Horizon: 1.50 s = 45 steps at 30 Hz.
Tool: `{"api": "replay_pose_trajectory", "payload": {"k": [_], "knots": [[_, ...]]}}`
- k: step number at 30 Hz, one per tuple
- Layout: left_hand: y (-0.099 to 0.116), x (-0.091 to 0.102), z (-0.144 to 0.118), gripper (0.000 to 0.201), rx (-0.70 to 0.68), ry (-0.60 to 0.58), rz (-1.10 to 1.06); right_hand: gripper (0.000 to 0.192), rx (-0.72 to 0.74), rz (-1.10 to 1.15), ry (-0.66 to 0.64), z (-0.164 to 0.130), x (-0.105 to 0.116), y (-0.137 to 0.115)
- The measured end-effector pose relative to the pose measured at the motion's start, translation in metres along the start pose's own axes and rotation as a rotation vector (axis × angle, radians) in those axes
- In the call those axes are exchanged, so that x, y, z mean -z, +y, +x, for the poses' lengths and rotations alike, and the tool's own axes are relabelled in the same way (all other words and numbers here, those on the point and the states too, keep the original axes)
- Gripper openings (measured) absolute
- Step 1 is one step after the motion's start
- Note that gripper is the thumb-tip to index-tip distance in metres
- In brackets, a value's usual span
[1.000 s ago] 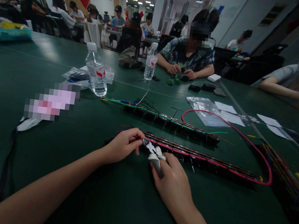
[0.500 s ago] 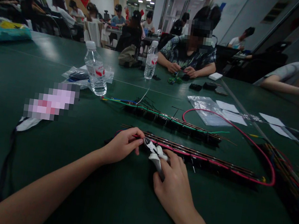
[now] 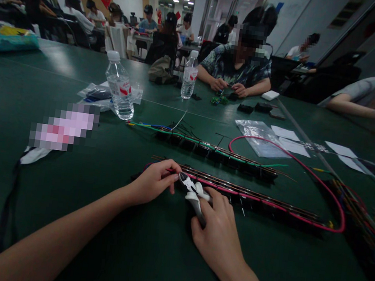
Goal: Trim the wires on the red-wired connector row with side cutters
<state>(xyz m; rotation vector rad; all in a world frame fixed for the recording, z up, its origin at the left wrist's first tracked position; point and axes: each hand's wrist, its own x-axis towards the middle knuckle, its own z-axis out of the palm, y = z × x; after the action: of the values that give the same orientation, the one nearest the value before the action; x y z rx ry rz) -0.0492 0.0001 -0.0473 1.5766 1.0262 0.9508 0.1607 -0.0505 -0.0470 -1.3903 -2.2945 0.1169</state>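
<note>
My right hand [image 3: 219, 225] is wrapped round the pale handles of a pair of cutting pliers [image 3: 194, 194]. The jaws of the pliers point up and left, close to the fingertips of my left hand [image 3: 156, 178]. Those fingers are pinched together at the left end of the nearer wired strip [image 3: 249, 195], which has black blocks, copper-coloured rods and a red cable along it. What they hold is too small to make out. Behind lies a second strip [image 3: 213, 151] with a green wire.
Two water bottles [image 3: 120, 88] stand beyond the strips, one near a plastic bag. A red cable [image 3: 326, 186] loops to the right, by a dark wire bundle [image 3: 364, 214]. A co-worker [image 3: 238, 69] sits opposite, handling small parts. A blurred pink item [image 3: 66, 129] with a strap lies left.
The pliers have shifted very slightly up and left, with my right hand barely moving. My left hand stays in nearly the same place.
</note>
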Motion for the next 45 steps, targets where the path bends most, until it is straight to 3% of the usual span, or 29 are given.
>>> {"api": "replay_pose_trajectory", "payload": {"k": [36, 45], "knots": [[0.0006, -0.0012, 0.0003, 0.006, 0.015, 0.002, -0.018, 0.030, 0.011, -0.073, -0.067, 0.0009, -0.0020, 0.0024], [-0.0013, -0.0012, 0.0001, 0.005, -0.001, -0.003, -0.008, 0.023, 0.038, -0.086, -0.028, 0.0015, -0.0067, 0.0054]]}}
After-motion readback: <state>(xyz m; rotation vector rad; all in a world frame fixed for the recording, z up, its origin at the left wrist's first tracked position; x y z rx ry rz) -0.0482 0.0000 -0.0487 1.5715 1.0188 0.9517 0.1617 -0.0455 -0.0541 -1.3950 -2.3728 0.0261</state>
